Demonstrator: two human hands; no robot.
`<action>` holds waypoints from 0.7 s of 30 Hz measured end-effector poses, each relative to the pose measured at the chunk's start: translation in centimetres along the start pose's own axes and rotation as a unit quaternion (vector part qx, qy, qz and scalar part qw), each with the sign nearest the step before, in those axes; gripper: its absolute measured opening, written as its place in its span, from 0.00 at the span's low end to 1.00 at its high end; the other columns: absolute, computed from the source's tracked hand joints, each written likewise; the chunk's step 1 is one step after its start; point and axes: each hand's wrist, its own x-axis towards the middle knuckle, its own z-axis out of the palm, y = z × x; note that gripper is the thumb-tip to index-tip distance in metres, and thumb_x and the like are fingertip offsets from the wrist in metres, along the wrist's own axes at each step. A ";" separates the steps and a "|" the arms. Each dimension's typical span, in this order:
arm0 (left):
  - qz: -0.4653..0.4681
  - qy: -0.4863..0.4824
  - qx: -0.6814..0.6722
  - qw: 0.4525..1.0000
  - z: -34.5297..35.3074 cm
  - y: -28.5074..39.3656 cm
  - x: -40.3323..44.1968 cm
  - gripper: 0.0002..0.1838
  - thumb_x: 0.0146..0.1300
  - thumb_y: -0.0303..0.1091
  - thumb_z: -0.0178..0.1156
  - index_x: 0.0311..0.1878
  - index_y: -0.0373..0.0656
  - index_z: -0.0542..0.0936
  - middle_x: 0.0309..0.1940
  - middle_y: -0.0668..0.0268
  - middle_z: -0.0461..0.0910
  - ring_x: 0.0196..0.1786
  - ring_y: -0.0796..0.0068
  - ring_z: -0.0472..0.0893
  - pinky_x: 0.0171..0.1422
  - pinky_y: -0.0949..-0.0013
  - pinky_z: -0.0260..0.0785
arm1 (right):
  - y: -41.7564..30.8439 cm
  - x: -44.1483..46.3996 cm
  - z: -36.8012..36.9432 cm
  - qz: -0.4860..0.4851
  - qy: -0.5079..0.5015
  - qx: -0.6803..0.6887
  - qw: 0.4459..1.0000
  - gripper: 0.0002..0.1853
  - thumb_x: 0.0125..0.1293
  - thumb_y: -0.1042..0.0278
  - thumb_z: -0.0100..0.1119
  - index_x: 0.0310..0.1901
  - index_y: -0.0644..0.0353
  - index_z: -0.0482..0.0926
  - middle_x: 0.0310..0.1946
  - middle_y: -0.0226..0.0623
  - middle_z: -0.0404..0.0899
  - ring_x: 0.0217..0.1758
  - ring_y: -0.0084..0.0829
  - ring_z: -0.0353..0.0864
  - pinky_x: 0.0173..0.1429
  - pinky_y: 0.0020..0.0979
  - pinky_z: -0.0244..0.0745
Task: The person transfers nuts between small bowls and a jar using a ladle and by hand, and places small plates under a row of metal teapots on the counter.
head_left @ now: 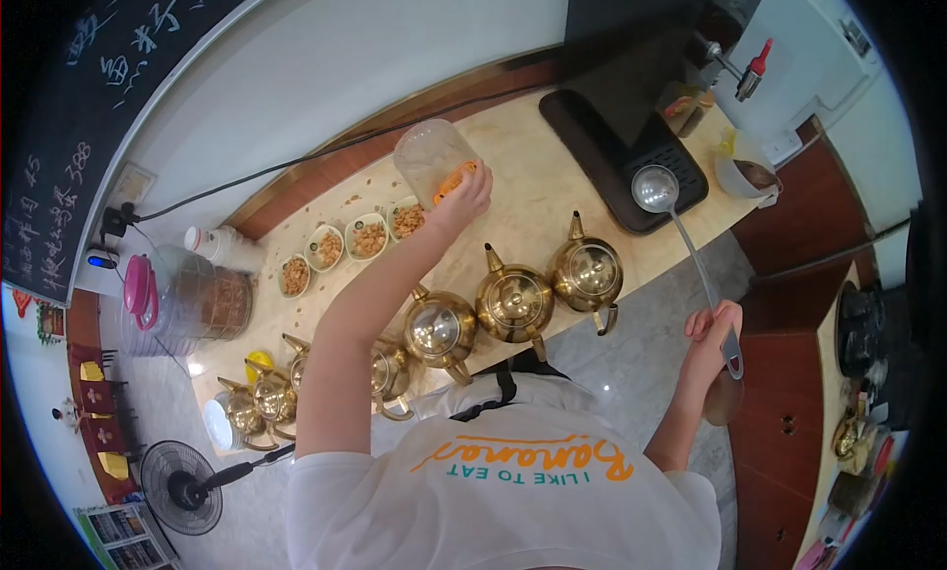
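Observation:
My left hand (469, 195) grips a clear plastic jar (422, 154) by its side, over an orange patch. Just beyond my left forearm stand several small white bowls (295, 276) of brown crumbly food in a row on the pale counter (503, 141). My right hand (712, 338) is closed around the long handle of a metal ladle (655, 188), whose bowl is over a black tray (617, 161). A brownish rounded object (724, 396) hangs beneath that hand; what it is, I cannot make out.
Several brass teapots (514, 303) line the counter's near edge. At the left are a large clear jar with a pink handle (141, 291) and a standing fan (183, 487). A white bowl (745, 176) and a red-handled tap (755, 72) are at the upper right.

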 end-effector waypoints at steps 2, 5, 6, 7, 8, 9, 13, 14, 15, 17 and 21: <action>0.004 0.005 0.006 1.000 -0.1 0.6 0.2 0.19 0.57 0.42 0.49 0.53 0.56 0.70 0.61 0.61 0.60 0.64 0.52 0.58 0.59 0.53 0.54 | 0.3 0.3 0.3 -0.012 0.012 0.001 1.000 0.15 0.70 0.57 0.37 0.28 0.57 0.60 0.19 0.28 0.55 0.19 0.19 0.58 0.23 0.21 0.57; 0.019 0.012 0.029 0.999 -0.8 0.9 0.3 0.27 0.49 0.43 0.58 0.55 0.56 0.67 0.62 0.60 0.59 0.65 0.52 0.57 0.59 0.53 0.54 | 0.5 0.3 0.7 -0.013 0.013 0.004 1.000 0.15 0.70 0.58 0.37 0.28 0.58 0.60 0.17 0.28 0.56 0.19 0.20 0.58 0.23 0.22 0.58; 0.034 0.007 0.049 0.998 -1.3 0.7 0.2 0.31 0.44 0.43 0.62 0.56 0.56 0.66 0.62 0.60 0.58 0.65 0.51 0.57 0.59 0.53 0.54 | 0.5 0.4 0.8 -0.011 0.010 0.004 1.000 0.15 0.71 0.58 0.37 0.28 0.58 0.60 0.18 0.29 0.56 0.19 0.20 0.58 0.23 0.22 0.57; 0.064 -0.011 0.087 0.994 -2.7 -0.3 0.0 0.37 0.39 0.43 0.66 0.57 0.56 0.65 0.62 0.60 0.58 0.65 0.51 0.56 0.59 0.53 0.54 | 0.7 0.4 0.7 -0.007 0.001 0.006 1.000 0.15 0.70 0.57 0.37 0.28 0.58 0.60 0.19 0.28 0.56 0.19 0.20 0.58 0.23 0.21 0.57; 0.093 -0.029 0.125 0.987 -3.5 -1.0 -0.2 0.43 0.33 0.43 0.70 0.58 0.56 0.64 0.62 0.60 0.58 0.65 0.51 0.56 0.59 0.53 0.54 | 1.0 0.5 0.5 -0.003 -0.009 0.007 1.000 0.15 0.70 0.57 0.37 0.29 0.57 0.60 0.21 0.27 0.55 0.19 0.19 0.58 0.23 0.21 0.57; 0.075 -0.036 0.116 0.990 -3.1 -0.7 -0.3 0.47 0.28 0.42 0.72 0.58 0.55 0.63 0.62 0.60 0.58 0.65 0.52 0.56 0.60 0.53 0.54 | 1.2 0.5 0.4 0.001 -0.018 0.009 1.000 0.15 0.70 0.56 0.38 0.29 0.57 0.60 0.23 0.27 0.55 0.20 0.18 0.57 0.23 0.20 0.57; 0.065 -0.063 0.108 0.990 -2.6 -0.6 -0.8 0.48 0.27 0.42 0.72 0.59 0.57 0.62 0.63 0.60 0.58 0.65 0.52 0.56 0.60 0.52 0.54 | 0.9 0.6 0.8 0.000 -0.014 0.018 1.000 0.15 0.70 0.56 0.38 0.29 0.57 0.60 0.21 0.27 0.55 0.19 0.19 0.57 0.23 0.20 0.57; 0.078 -0.073 0.112 0.988 -2.9 -0.9 -1.0 0.44 0.33 0.43 0.70 0.59 0.57 0.62 0.63 0.59 0.58 0.65 0.51 0.56 0.60 0.52 0.54 | 0.7 0.5 1.0 0.003 -0.007 0.018 1.000 0.15 0.70 0.57 0.38 0.29 0.57 0.60 0.20 0.27 0.54 0.19 0.19 0.57 0.23 0.20 0.57; 0.052 -0.064 0.073 0.994 -2.3 -0.4 -0.9 0.39 0.38 0.42 0.67 0.58 0.58 0.62 0.63 0.59 0.57 0.65 0.51 0.56 0.60 0.51 0.53 | 0.6 0.5 1.1 0.007 -0.001 0.018 1.000 0.15 0.70 0.57 0.38 0.28 0.57 0.60 0.20 0.27 0.54 0.19 0.19 0.57 0.23 0.20 0.57; -0.002 -0.045 -0.004 0.999 -0.5 0.8 -0.5 0.33 0.46 0.42 0.61 0.58 0.58 0.63 0.63 0.59 0.56 0.65 0.50 0.56 0.60 0.50 0.53 | 0.7 0.4 1.1 0.012 -0.001 0.012 1.000 0.15 0.70 0.57 0.38 0.28 0.57 0.60 0.20 0.27 0.54 0.19 0.19 0.57 0.23 0.20 0.57; -0.105 -0.014 -0.123 0.987 0.6 0.6 -0.6 0.29 0.51 0.41 0.57 0.58 0.56 0.63 0.63 0.57 0.55 0.64 0.49 0.56 0.58 0.47 0.53 | 0.8 0.5 0.8 0.006 -0.015 0.013 1.000 0.16 0.70 0.56 0.38 0.28 0.57 0.60 0.21 0.27 0.54 0.20 0.19 0.57 0.23 0.20 0.57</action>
